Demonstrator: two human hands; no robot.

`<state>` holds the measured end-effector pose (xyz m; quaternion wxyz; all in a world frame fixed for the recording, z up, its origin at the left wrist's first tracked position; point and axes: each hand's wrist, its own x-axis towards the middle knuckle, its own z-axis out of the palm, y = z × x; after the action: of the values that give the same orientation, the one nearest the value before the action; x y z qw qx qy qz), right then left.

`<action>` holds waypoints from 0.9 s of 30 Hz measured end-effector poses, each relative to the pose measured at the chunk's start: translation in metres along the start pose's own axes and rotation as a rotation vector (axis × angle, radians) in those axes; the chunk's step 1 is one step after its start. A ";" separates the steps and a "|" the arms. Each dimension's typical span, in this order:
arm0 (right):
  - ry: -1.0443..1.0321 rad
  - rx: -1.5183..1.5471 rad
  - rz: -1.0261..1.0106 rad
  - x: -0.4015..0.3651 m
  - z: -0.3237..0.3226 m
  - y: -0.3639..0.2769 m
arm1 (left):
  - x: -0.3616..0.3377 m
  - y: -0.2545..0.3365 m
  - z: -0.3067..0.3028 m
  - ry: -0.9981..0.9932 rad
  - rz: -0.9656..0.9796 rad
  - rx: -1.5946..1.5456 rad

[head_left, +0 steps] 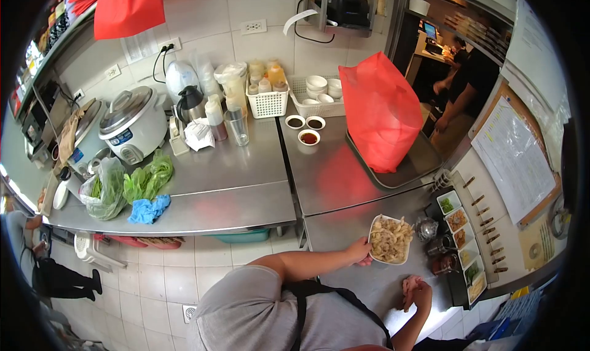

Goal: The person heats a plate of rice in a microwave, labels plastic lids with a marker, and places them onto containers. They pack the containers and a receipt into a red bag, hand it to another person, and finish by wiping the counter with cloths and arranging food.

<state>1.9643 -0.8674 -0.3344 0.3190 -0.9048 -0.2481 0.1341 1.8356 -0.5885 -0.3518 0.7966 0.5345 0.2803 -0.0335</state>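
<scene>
My left hand (pixel 359 251) grips the left edge of a white square bowl (pixel 393 262), its thumb near the rim. Pale golden, battered-looking pieces of food (pixel 391 237) are heaped in the bowl, which is at the steel counter (pixel 350 283). To the right and nearer my body, my right hand (pixel 422 294) is closed on a crumpled pinkish cloth (pixel 409 289), low over the counter. Close by on the right are several small jars (pixel 439 245) and a black rack of white containers (pixel 456 221) with chopped toppings.
A red plastic bag (pixel 384 114) stands on a dark tray (pixel 393 178) at the back. Three sauce dishes (pixel 309 137) sit left of it. Rice cookers (pixel 132 124) and bagged greens (pixel 106 191) line the left counter. People (pixel 470 87) stand beyond the opening; another person (pixel 46 265) is far left.
</scene>
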 end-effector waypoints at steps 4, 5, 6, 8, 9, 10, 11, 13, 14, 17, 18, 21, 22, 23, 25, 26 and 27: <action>-0.229 0.233 0.270 -0.003 0.002 -0.023 | 0.022 0.002 0.011 -0.012 0.035 0.008; -0.249 0.125 0.170 -0.001 0.008 -0.013 | 0.026 0.002 0.011 -0.017 0.042 -0.001; -0.268 0.016 0.070 -0.002 0.011 -0.016 | 0.028 0.003 0.010 -0.045 0.030 0.001; -0.330 -0.140 0.014 -0.003 0.008 -0.022 | 0.029 0.000 0.007 -0.098 0.003 0.002; -0.376 -0.185 0.059 -0.017 -0.003 -0.070 | 0.027 -0.004 0.004 -0.110 0.002 -0.037; -0.423 -0.230 0.102 -0.023 -0.007 -0.098 | 0.024 -0.012 0.000 -0.120 0.001 -0.076; -0.423 -0.259 0.168 -0.022 -0.005 -0.102 | 0.020 -0.019 -0.006 -0.127 0.000 -0.114; -0.535 -0.145 0.218 -0.016 -0.004 -0.101 | 0.011 -0.030 -0.017 -0.187 0.006 -0.126; -0.591 -0.089 0.243 -0.012 -0.005 -0.100 | 0.005 -0.036 -0.023 -0.217 0.010 -0.132; -0.722 -0.059 0.173 -0.009 -0.008 -0.107 | -0.024 -0.053 -0.043 -0.289 -0.011 -0.153; -0.708 -0.276 0.119 -0.006 -0.004 -0.100 | -0.043 -0.049 -0.050 -0.343 -0.063 -0.074; -0.531 -0.700 -0.022 -0.011 0.006 -0.103 | -0.115 -0.024 -0.069 -0.568 -0.111 0.146; -0.419 -0.693 -0.056 -0.031 0.009 -0.140 | -0.136 -0.024 -0.078 -0.670 -0.063 0.195; -0.316 -0.685 -0.094 -0.046 0.017 -0.168 | -0.150 -0.027 -0.086 -0.767 -0.017 0.238; -0.431 -0.300 -0.274 -0.051 0.057 -0.186 | -0.159 -0.048 -0.107 -0.909 0.195 0.261; -0.504 -0.155 -0.342 -0.053 0.084 -0.199 | -0.167 -0.059 -0.117 -0.971 0.303 0.272; -0.578 -0.004 -0.404 -0.059 0.113 -0.216 | -0.191 -0.043 -0.122 -0.732 0.356 0.328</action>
<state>1.7909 -0.6962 -0.2765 0.2540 -0.7627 -0.5025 0.3183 1.6102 -0.5479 -0.3282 0.7414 0.6467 -0.1262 -0.1268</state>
